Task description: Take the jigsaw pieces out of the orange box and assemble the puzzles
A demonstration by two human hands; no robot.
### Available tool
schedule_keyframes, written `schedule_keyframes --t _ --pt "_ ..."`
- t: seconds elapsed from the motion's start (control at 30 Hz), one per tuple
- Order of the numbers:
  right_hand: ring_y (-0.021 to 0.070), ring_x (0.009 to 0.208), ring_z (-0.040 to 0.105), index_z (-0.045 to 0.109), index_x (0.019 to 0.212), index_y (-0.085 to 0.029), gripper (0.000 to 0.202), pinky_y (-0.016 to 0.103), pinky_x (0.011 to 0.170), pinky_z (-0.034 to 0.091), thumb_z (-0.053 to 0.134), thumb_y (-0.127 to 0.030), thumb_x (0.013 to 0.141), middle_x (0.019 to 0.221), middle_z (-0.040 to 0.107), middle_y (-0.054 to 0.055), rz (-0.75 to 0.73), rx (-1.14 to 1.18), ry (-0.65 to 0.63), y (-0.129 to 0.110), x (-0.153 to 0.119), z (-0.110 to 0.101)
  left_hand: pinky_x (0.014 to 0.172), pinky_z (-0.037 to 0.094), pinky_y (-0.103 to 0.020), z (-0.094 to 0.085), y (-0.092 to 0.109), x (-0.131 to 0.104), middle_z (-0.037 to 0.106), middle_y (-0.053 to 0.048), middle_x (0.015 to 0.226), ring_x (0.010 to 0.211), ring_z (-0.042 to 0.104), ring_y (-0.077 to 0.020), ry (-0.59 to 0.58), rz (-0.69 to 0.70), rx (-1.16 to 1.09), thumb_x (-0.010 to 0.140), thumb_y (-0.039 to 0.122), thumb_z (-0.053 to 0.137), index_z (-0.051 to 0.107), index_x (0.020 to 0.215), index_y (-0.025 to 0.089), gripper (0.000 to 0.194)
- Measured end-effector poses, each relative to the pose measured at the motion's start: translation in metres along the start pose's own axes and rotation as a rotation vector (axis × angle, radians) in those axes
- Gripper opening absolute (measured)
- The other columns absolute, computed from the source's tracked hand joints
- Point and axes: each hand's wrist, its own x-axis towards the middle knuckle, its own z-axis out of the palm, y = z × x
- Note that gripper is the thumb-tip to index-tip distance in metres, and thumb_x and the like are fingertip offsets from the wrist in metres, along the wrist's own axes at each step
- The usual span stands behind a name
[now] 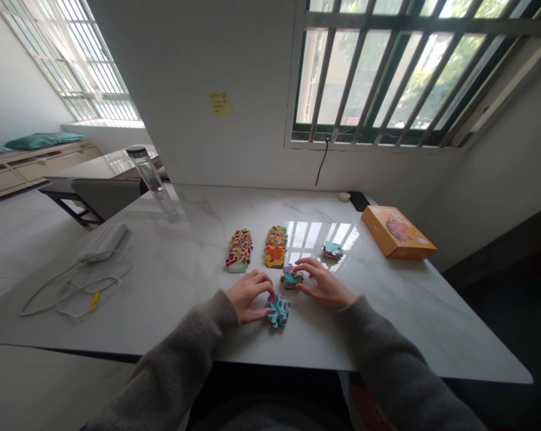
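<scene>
My left hand (pixel 252 296) curls at the left edge of a small pile of teal and purple jigsaw puzzle pieces (pixel 278 311), its thumb and forefinger gripping that edge. A thicker stack of puzzle pieces (pixel 290 278) lies just behind it. My right hand (pixel 323 285) holds this stack from the right, fingertips on top and thumb at the near side. Behind my hands, two overlapping rows of pieces lie on the table: a red and cream row (pixel 240 248) and an orange and yellow row (pixel 276 245). Farther right sits another stack of pieces (pixel 332 251).
An orange box (pixel 396 232) stands at the table's right side, near a black phone-like object (pixel 359 201) and a small white item (pixel 344 196). At the left are a clear bottle (pixel 147 170), a white device (pixel 103 242) and its looped cable (pixel 67 308). The marble-patterned table (pixel 198 209) meets the wall.
</scene>
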Motion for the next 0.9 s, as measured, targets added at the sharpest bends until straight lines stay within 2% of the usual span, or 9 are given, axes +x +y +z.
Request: schedule_keyframes --t 0.1,0.23,0.33,0.43,0.53,0.7,0.8,0.9 --pt "0.0246 0.11 0.059 0.048 0.135 -0.025 0.049 0.044 0.092 0.054 0.064 -0.028 0.089 0.124 0.057 0.012 0.044 0.006 0.051 0.003 -0.001 0.003 0.089 0.046 -0.036 0.006 -0.003 -0.008 0.061 -0.006 0.103 0.095 0.053 -0.0228 -0.085 -0.017 0.028 0.07 0.026 0.076 0.063 0.093 0.022 0.027" --pt "0.0237 0.104 0.06 0.033 0.146 -0.026 0.062 0.042 0.084 0.055 0.061 -0.03 0.091 0.124 0.056 0.013 0.074 0.039 0.116 0.006 -0.004 0.004 0.083 0.047 -0.035 0.012 -0.009 -0.008 0.063 -0.005 0.099 0.089 0.055 -0.0215 -0.095 0.018 0.025 0.071 0.027 0.076 0.061 0.089 0.021 0.024" --pt "0.0234 0.102 0.059 0.03 0.149 -0.026 0.064 0.042 0.085 0.053 0.059 -0.031 0.092 0.123 0.057 0.013 0.074 0.058 0.173 0.003 -0.004 0.001 0.083 0.049 -0.034 0.007 -0.008 -0.006 0.064 -0.004 0.096 0.087 0.056 -0.0207 -0.078 0.048 -0.027 0.079 0.031 0.071 0.061 0.091 0.021 0.019" --pt "0.0218 0.095 0.06 0.04 0.143 -0.024 0.051 0.041 0.085 0.051 0.056 -0.033 0.095 0.114 0.061 0.011 0.091 0.119 0.261 -0.007 -0.001 -0.001 0.086 0.051 -0.033 -0.002 -0.003 -0.002 0.064 -0.006 0.101 0.093 0.059 -0.02 -0.009 0.073 -0.1 0.086 0.031 0.065 0.058 0.093 0.02 0.015" --pt "0.0199 0.087 0.061 0.05 0.133 -0.023 0.037 0.038 0.081 0.05 0.051 -0.037 0.098 0.1 0.065 0.007 0.13 0.27 0.288 -0.017 0.002 0.001 0.09 0.051 -0.034 -0.007 0.003 0.009 0.064 -0.008 0.112 0.102 0.061 -0.0205 0.122 0.102 -0.041 0.087 0.025 0.063 0.057 0.098 0.02 0.013" --pt "0.0156 0.072 0.055 0.051 0.135 -0.022 0.045 0.03 0.066 0.048 0.056 -0.041 0.095 0.081 0.058 0.001 0.181 0.538 0.182 -0.021 0.007 0.009 0.087 0.052 -0.038 -0.004 0.007 0.039 0.065 -0.008 0.119 0.099 0.062 -0.0227 0.228 0.224 0.273 0.083 0.017 0.062 0.06 0.099 0.021 0.016" --pt "0.0129 0.065 0.049 0.052 0.137 -0.023 0.049 0.027 0.06 0.045 0.061 -0.042 0.092 0.074 0.05 -0.003 0.232 0.605 0.217 -0.018 0.008 0.011 0.085 0.052 -0.038 -0.004 0.006 0.053 0.063 -0.008 0.122 0.096 0.062 -0.0222 0.286 0.24 0.348 0.084 0.013 0.059 0.061 0.097 0.021 0.015" --pt "0.0132 0.067 0.05 0.058 0.131 -0.023 0.045 0.027 0.062 0.046 0.062 -0.042 0.091 0.074 0.051 -0.003 0.284 0.628 0.293 -0.015 0.009 0.011 0.086 0.051 -0.039 -0.002 0.005 0.06 0.064 -0.008 0.115 0.098 0.061 -0.0221 0.377 0.172 0.309 0.084 0.011 0.058 0.062 0.098 0.021 0.018"
